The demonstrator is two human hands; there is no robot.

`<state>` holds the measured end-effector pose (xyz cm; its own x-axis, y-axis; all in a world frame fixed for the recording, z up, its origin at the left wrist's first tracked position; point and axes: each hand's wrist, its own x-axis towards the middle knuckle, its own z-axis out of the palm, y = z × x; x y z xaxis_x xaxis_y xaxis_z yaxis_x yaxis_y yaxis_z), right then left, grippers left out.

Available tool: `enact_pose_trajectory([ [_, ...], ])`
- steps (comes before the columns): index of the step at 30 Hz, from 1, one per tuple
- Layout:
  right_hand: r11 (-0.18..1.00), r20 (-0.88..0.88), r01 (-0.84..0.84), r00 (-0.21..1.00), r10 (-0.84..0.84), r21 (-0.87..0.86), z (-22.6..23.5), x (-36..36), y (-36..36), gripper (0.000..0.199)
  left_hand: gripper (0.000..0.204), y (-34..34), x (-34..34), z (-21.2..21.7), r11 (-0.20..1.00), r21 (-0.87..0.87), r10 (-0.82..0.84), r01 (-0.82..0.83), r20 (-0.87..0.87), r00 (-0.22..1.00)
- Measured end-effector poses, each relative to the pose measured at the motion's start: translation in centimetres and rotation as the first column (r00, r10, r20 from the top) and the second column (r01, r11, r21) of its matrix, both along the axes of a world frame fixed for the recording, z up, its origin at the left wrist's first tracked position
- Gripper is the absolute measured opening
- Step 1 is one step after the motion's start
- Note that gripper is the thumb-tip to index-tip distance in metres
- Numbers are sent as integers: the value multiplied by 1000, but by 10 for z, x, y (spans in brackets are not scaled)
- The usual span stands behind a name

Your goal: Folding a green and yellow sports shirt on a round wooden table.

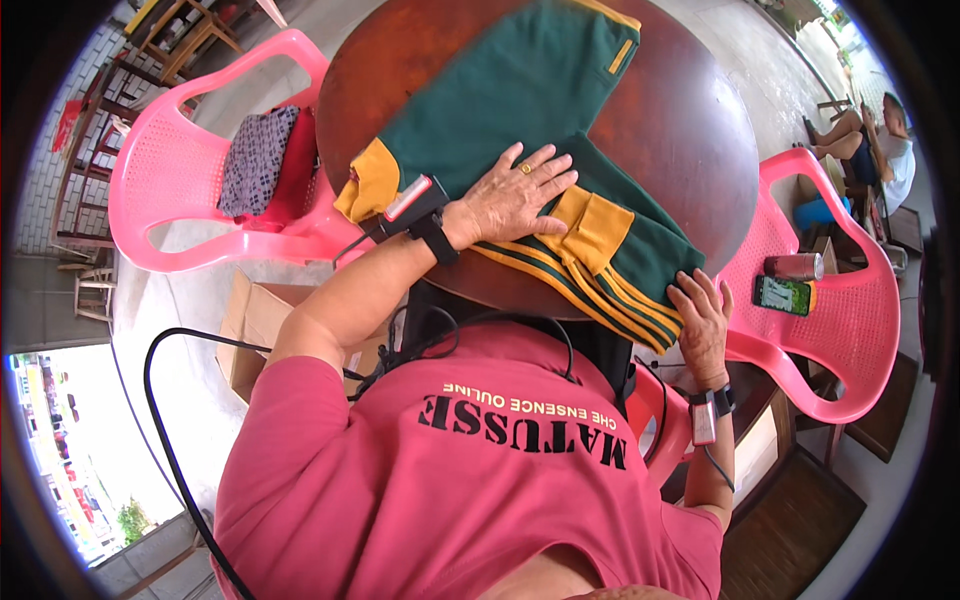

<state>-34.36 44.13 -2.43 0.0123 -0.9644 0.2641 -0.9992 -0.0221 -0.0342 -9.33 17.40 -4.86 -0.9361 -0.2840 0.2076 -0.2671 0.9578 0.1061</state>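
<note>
A dark green long-sleeved top point(500, 90) with yellow cuffs and yellow stripes lies on a round brown table in front of me. One sleeve is folded across it, its yellow cuff point(600, 228) near the middle. My left hand point(512, 195), with a ring on one finger, rests flat on the cloth beside that cuff, fingers spread. At the right edge of the fabric, my right hand point(702, 318) touches the striped fold, its fingers apart and slightly bent. Each wrist carries a strapped device with a cable.
The table point(690, 110) shows bare wood at its right. A pink chair point(165, 190) on the left holds folded cloths point(262, 160). Another pink chair point(860, 300) on the right bears a can point(793, 267) and a phone point(782, 295). A cardboard box point(255, 325) stands lower left. Someone point(885, 155) sits far right.
</note>
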Motion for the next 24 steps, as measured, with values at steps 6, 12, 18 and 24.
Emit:
enact_pose_trajectory([
  [6, 1000, 120, -18, 993, 16, 13, 25, 9, 3, 21, 72, 4, -2, -1, 999, 15, -31, 31, -7, 999],
  [12, 999, 199, -32, 980, 25, 31, 65, 23, 9, 30, 50, 25, 0, 8, 986, 47, -147, 163, -244, 959],
  [18, 991, 344, -13, 937, 59, -135, 118, 28, -1, 45, 37, 41, 18, 26, 614, 707, -191, 351, -299, 935],
  [24, 986, 200, 87, 978, -58, -140, 185, 41, -70, 26, 59, 47, 28, 25, 280, 897, -102, 342, -327, 940],
])
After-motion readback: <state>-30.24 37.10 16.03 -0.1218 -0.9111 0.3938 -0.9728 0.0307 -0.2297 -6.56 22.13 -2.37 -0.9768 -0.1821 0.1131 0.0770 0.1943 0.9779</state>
